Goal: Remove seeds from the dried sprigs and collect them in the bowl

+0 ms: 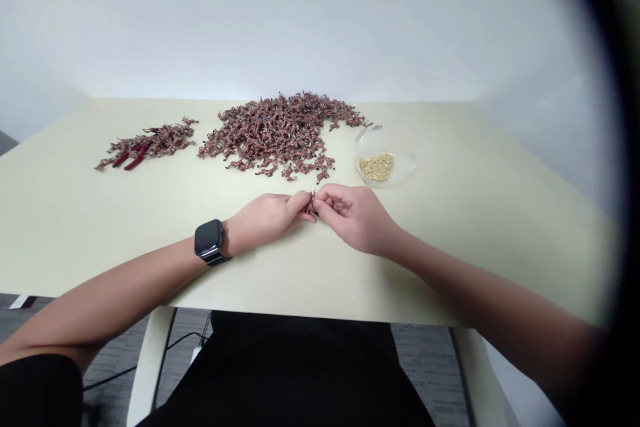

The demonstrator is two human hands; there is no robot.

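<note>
My left hand (267, 217), with a dark watch (209, 240) on its wrist, pinches a small brown figurine (313, 204) that looks like a toy horse. Most of the figurine is hidden by the fingers. Against it, from the other side, my right hand (357, 217) is closed in a pinch; whatever its fingertips grip is too small to make out. Just beyond both hands lies a large heap of similar brown figurines (280, 130). A clear shallow bowl (406, 163) holding small gold-coloured metal pieces (377, 167) stands beyond my right hand.
On the left of the pale table (90, 213) lies a smaller pile of brown figurines (173, 140). Pliers with red handles (135, 157) rest on that pile, their jaws hidden. A white wall (280, 20) rises behind the table. Dark cables (110, 379) run below its front edge.
</note>
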